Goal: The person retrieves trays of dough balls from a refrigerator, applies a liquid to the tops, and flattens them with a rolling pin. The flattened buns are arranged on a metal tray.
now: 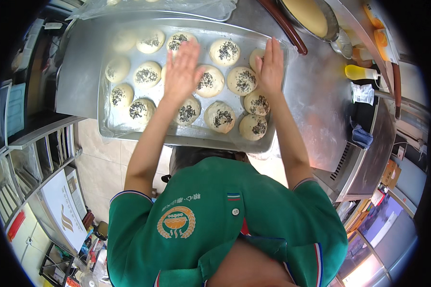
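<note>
Round dough buns [224,52] topped with black sesame seeds sit in rows on a metal baking tray [190,142], which has clear plastic film at its left corner. My left hand [182,70] is held flat, palm down, over the middle of the tray. It covers parts of a back bun [179,38] and of the buns below it; whether it touches them I cannot tell. At the tray's right side my right hand [271,68] lies flat too, thumb apart, partly hiding a bun [255,59]. Neither hand holds anything.
Another tray under plastic film [186,10] stands behind. At the back right are a brown stick-like handle [285,27], a metal bowl of yellow liquid [307,16] and a yellow squeeze bottle [361,72]. The steel counter [316,118] extends right; a slotted rack [54,147] stands left.
</note>
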The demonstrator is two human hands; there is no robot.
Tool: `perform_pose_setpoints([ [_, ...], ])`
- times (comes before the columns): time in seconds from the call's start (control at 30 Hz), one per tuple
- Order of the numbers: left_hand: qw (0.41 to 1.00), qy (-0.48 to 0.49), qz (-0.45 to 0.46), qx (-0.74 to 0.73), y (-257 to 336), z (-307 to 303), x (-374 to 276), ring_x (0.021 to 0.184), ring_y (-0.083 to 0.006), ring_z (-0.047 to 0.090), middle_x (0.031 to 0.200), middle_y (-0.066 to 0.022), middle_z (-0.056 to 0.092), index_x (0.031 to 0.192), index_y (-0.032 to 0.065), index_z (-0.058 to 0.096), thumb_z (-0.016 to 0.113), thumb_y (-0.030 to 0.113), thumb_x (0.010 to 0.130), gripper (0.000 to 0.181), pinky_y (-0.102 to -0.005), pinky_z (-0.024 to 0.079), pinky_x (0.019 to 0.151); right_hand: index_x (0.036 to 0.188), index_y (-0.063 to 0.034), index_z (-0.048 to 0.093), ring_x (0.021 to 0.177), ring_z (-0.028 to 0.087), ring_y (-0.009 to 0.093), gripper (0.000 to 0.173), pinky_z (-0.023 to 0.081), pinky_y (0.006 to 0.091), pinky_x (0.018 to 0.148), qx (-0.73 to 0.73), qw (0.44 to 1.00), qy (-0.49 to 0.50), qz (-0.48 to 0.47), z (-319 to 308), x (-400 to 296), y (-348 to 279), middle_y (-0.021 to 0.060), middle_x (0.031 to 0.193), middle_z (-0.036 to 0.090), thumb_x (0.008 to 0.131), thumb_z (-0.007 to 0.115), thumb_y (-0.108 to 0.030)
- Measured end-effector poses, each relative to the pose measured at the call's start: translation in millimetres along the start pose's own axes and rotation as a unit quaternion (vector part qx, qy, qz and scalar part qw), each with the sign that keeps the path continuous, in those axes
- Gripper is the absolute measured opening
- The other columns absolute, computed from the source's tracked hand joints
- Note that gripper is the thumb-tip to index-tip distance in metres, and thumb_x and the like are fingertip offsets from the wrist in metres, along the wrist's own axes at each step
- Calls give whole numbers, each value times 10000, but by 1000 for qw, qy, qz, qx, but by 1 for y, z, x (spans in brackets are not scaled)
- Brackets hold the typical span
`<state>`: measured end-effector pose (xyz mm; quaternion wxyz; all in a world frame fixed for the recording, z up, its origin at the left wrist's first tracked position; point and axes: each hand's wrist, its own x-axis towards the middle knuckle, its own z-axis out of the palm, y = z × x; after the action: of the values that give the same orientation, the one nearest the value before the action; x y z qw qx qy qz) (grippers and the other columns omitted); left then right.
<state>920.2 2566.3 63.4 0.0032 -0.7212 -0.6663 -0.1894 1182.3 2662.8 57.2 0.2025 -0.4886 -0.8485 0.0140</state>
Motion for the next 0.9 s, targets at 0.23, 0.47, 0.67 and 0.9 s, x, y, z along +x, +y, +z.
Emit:
perform_pose_setpoints([
  [0.23, 993, 13, -36, -110, -23, 9, -1, 1465, -261, 209, 1589, -81, 232, 1517, 106, 271, 489, 384, 968, 653, -500, 157, 1179, 1362, 32, 458, 1324, 430, 350, 577, 316, 463, 1123, 102, 987, 71, -106, -7, 35, -50, 200, 1385, 498, 922, 598, -313],
  [0.47, 992, -59, -71, -89, -49, 30, 35, 1479, -255, 175, 1601, -71, 205, 1514, 108, 286, 476, 465, 956, 690, -511, 98, 1189, 1352, 4, 477, 1327, 423, 329, 576, 301, 473, 1125, 56, 989, -44, -131, 55, 53, -79, 178, 1384, 500, 917, 597, -354],
  [0.67, 993, -59, -98, 41, -117, -15, -34, 1468, -247, 212, 1594, -74, 226, 1509, 107, 292, 465, 431, 970, 652, -517, 128, 1185, 1406, 6, 406, 1373, 365, 328, 660, 280, 498, 1135, 132, 963, -126, -196, 20, 10, -140, 183, 1458, 412, 884, 653, -315],
  [0.9, 979, -10, -153, 132, -136, -27, -66, 1475, -253, 188, 1590, -77, 237, 1528, 127, 245, 441, 478, 974, 684, -533, 99, 1191, 1469, -4, 318, 1443, 263, 302, 780, 212, 479, 1178, 100, 959, -162, -211, 22, -30, -136, 187, 1530, 314, 888, 618, -430],
])
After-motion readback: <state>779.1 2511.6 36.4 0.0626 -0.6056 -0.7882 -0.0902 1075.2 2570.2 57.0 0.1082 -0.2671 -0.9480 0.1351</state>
